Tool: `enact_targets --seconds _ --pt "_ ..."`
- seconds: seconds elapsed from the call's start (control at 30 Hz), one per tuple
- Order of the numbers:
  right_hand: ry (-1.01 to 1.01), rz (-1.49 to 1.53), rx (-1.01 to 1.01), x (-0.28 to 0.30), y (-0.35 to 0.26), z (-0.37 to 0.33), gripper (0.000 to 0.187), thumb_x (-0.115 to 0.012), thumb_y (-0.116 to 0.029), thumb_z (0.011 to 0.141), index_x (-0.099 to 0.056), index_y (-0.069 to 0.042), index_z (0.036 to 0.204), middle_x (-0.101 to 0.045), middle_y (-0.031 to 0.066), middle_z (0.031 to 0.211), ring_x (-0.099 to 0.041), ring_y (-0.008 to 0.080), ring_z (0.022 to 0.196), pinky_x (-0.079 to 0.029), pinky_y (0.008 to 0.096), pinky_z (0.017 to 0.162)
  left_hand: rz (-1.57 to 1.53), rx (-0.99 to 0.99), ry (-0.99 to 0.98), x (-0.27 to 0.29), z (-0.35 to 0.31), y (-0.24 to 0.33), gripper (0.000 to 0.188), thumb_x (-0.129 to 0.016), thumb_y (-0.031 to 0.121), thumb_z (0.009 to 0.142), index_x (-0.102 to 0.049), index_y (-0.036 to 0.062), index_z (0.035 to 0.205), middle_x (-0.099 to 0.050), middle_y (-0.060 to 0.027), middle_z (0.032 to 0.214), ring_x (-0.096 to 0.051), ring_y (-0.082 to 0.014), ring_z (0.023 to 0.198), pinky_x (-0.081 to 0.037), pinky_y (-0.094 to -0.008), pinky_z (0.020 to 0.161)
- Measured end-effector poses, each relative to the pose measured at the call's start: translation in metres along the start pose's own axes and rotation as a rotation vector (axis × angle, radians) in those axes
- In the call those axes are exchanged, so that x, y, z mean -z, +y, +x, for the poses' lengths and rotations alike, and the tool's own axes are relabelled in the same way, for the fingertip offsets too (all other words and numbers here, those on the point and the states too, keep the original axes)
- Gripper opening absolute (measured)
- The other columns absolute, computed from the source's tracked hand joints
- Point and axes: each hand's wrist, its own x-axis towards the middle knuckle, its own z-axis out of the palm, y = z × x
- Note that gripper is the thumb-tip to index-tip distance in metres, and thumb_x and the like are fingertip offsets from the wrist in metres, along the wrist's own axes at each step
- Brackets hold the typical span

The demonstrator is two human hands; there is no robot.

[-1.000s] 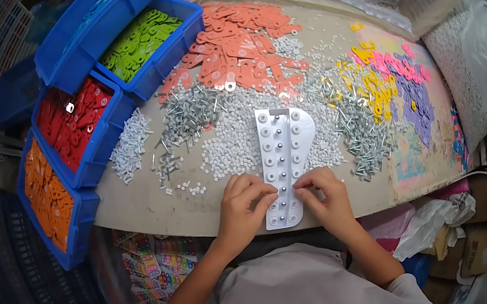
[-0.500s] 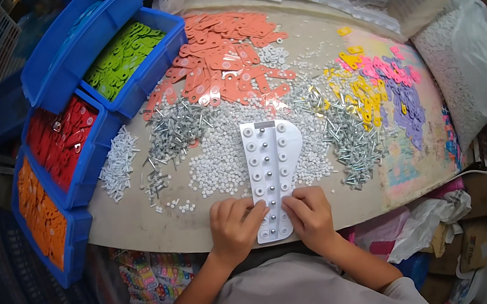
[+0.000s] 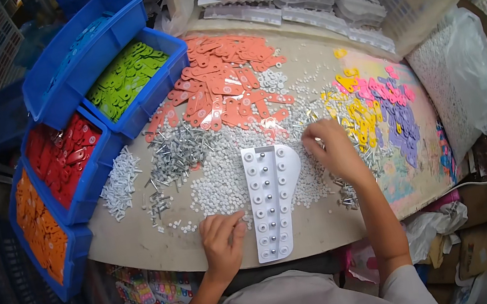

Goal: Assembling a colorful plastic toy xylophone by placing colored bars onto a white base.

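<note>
A white plastic jig (image 3: 270,202), straight on its left side and bulging at its upper right, lies upright before me. White rings line both its sides, and a row of small metal pins runs down its central groove. Just left of it my left hand (image 3: 222,244) rests by the table's front, fingers loosely bent and apart, holding nothing I can see. Farther off to the right, my right hand (image 3: 335,149) reaches over loose white rings (image 3: 309,183) and metal screws (image 3: 347,194). Its fingers are curled together, and whatever may be between them is too small to make out.
Blue bins (image 3: 142,118) at the left hold green, red, orange and blue tags. Coral tags (image 3: 217,83), screws (image 3: 177,153) and white plastic pins (image 3: 121,184) lie in heaps. Yellow (image 3: 365,123), pink and purple tags (image 3: 402,130) lie right, beside a filled clear bag (image 3: 458,80).
My right hand has left the jig and moved up and right to the small parts. My left hand has let go of the jig's left edge. The whole view has shifted slightly.
</note>
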Motion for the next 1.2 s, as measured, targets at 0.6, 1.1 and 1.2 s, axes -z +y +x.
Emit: enact_targets --seconds 0.6,1.1,1.2 --pt "0.061 0.091 -0.2 -0.053 0.052 0.127 0.013 -0.063 -0.009 0.087 -0.061 -0.002 0.097 -0.066 0.0219 0.087 -0.064 0.0393 0.089 -0.051 0.0481 0.077 0.006 -0.021 -0.031 -0.001 0.002 -0.003 0.015 -0.067 0.009 0.09 -0.071 0.0018 0.104 -0.061 -0.0088 0.083 -0.056 -0.0276 0.083 -0.041 -0.0385 0.081" --pt "-0.045 0.898 -0.253 0.0 -0.006 0.041 0.01 -0.066 -0.009 0.094 -0.059 -0.004 0.099 -0.061 0.0006 0.082 -0.055 0.0085 0.076 -0.045 0.0244 0.069 -0.099 0.026 0.047 0.001 0.003 0.001 0.021 -0.071 0.002 0.085 -0.07 0.0023 0.106 -0.064 -0.0079 0.083 -0.058 -0.0267 0.081 -0.043 -0.0378 0.078" --pt "-0.189 1.019 -0.295 0.013 -0.046 -0.022 0.01 -0.067 -0.007 0.093 -0.06 -0.004 0.099 -0.062 -0.0012 0.088 -0.057 0.0067 0.081 -0.046 0.0221 0.072 -0.219 -0.043 0.056 0.002 0.013 0.02 0.024 -0.074 0.001 0.083 -0.07 0.0022 0.106 -0.067 -0.0081 0.087 -0.06 -0.0271 0.083 -0.045 -0.0373 0.078"
